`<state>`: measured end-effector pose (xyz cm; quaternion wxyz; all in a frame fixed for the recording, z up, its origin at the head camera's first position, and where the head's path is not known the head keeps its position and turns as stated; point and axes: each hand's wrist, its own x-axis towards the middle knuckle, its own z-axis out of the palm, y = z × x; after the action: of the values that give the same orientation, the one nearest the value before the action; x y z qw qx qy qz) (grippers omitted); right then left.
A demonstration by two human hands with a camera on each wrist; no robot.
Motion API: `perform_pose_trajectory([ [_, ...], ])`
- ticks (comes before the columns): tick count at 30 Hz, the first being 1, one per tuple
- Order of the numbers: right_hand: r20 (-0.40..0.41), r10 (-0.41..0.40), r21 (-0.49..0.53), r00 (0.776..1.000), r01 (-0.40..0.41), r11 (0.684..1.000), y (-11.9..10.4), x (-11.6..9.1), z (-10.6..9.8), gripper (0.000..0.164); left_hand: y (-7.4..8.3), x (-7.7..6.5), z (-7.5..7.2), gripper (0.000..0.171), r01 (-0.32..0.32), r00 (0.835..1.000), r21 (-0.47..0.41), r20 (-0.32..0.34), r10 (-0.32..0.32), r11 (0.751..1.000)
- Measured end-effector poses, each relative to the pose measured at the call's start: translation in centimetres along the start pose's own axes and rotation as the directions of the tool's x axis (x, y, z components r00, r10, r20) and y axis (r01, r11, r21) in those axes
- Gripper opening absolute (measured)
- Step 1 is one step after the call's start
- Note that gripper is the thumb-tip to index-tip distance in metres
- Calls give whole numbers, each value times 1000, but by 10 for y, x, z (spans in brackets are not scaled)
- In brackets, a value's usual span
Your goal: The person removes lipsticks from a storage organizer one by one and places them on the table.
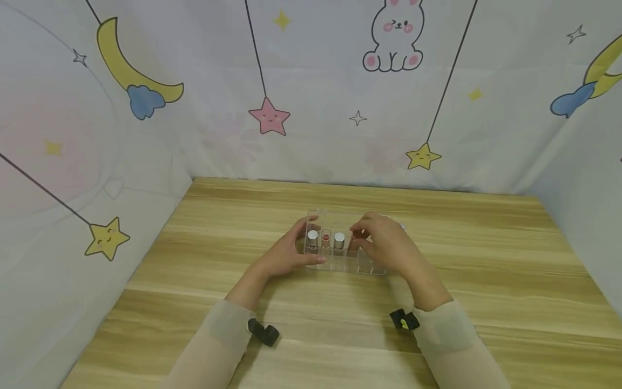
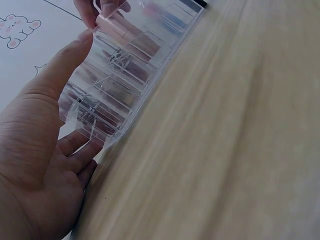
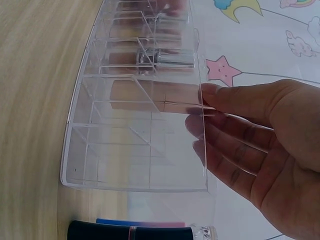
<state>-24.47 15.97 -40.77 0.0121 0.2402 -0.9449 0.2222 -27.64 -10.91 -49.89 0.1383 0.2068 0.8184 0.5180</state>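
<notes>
A clear plastic lipstick organizer [image 1: 352,263] with divided compartments stands on the table. My left hand [image 1: 283,256] holds its left end, thumb along the front and the other fingers round the side and back. Several lip products fill the left compartments, among them a silver-capped lipstick [image 1: 312,238], a red-topped tube [image 1: 326,242] and another silver-capped lipstick [image 1: 339,241]. With thumb and fingers, my right hand [image 1: 390,244] pinches the top of a pinkish lipstick tube [image 3: 145,97], whose lower part sits inside a compartment. To its right, the front compartments hold nothing visible.
A black tube [image 3: 130,233] lies beyond the organizer's right end, near a blue-and-pink item [image 3: 140,223], both mostly hidden from the head view. Wood-grain tabletop [image 1: 330,329] surrounds the organizer. A printed cloth backdrop [image 1: 320,81] rises behind and at both sides.
</notes>
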Motion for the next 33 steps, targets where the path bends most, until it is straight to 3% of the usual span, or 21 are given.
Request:
perform_pose_trajectory([
  [33, -84, 4, 54, 996, 0, 999, -2, -9, -18, 22, -2, 0, 0, 103, -10, 1000, 12, 1, 10, 1000],
])
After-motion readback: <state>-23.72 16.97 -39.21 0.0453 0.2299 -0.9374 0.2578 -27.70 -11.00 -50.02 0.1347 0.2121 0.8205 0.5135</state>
